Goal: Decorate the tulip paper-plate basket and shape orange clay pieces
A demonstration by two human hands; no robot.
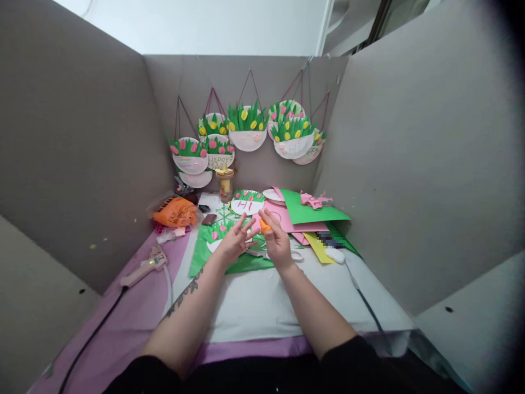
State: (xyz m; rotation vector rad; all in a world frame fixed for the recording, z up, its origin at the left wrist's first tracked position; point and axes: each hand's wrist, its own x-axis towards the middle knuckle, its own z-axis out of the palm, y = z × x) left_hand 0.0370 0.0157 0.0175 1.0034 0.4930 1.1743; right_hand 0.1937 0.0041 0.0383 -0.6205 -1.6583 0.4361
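Note:
Over the middle of the table, my left hand [236, 239] is held palm up with its fingers spread and nothing in it. Facing it, my right hand [278, 245] has its fingers round a small soft-looking orange lump [264, 226]; its exact kind is unclear. Beneath the hands lies a green sheet [200, 257] bearing a half-covered paper plate flower craft [213, 245]. A pair of scissors [297, 255] rests partly hidden by my right hand. Just beyond my fingertips is a white plate craft [248, 204] marked "HI" in pink, with green paper grass and pink flowers.
A glue gun [145, 269] with its cord lies on the left, near an orange bag [175, 212]. Behind stands a jar [225, 186]. Green card [303, 210], yellow paper [318, 247] and a white corded device [335, 255] are right. Plate crafts [248, 139] hang on the back panel.

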